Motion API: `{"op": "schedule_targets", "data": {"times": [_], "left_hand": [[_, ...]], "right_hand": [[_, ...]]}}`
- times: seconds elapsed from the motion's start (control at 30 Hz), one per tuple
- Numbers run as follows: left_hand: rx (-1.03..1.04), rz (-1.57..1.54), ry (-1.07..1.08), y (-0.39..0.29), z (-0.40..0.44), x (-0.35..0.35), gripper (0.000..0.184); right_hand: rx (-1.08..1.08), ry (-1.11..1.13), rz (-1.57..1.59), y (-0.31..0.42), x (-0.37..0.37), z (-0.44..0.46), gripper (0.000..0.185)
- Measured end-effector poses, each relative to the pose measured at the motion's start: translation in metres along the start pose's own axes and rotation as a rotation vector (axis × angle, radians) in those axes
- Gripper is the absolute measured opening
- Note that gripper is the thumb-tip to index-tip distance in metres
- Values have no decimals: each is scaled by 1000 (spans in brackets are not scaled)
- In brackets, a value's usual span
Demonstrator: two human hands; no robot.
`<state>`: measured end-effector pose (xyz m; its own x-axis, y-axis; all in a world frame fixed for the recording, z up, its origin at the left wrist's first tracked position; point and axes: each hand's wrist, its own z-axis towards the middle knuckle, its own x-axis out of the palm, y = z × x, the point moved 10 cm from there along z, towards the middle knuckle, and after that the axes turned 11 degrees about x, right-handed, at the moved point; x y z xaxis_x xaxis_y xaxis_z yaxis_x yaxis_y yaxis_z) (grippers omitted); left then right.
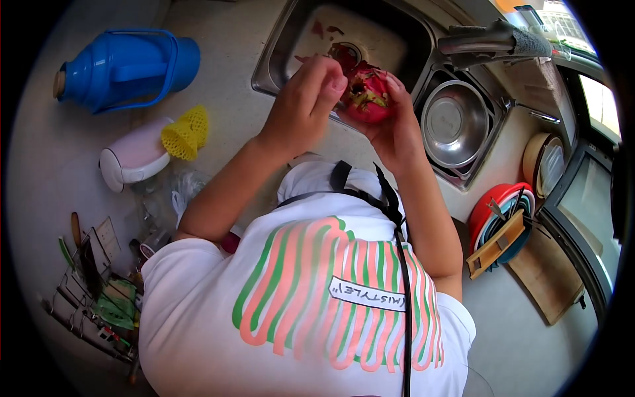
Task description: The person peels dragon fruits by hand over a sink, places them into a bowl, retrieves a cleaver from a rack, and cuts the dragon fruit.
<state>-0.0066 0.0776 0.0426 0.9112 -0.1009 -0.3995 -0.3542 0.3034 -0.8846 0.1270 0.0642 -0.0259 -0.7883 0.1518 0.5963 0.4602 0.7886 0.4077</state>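
Note:
A pink dragon fruit with greenish scales is held in my right hand, its fingers wrapped around the fruit's side, over the near edge of the sink. Close against the fruit's left side is my left hand, thumb and fingers pinched together. What those fingers hold, if anything, is hidden. Dark red scraps of peel lie on the sink floor, with more around the drain beyond my hands.
A steel bowl sits in the smaller basin at right. A blue thermos, a pale kettle and yellow foam netting lie left. Right are red and blue basins and a cutting board; a wire rack stands lower left.

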Motion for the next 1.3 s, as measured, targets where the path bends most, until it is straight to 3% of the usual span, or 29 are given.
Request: {"op": "schedule_targets", "data": {"times": [0.2, 0.4, 0.5, 0.7, 1.3], "left_hand": [[109, 84, 446, -11, 22, 13, 31], [324, 333, 660, -25, 21, 26, 24], [579, 346, 574, -40, 12, 31, 20], [664, 106, 405, -52, 5, 23, 18], [263, -224, 226, -38, 10, 12, 21]], "right_hand": [[75, -23, -29, -6, -8, -6, 43], [98, -93, -226, -3, -9, -10, 37], [125, -107, -277, -4, -9, -13, 34], [117, -6, -207, -7, -4, -15, 34], [199, 201, -9, -20, 10, -22, 38]]}}
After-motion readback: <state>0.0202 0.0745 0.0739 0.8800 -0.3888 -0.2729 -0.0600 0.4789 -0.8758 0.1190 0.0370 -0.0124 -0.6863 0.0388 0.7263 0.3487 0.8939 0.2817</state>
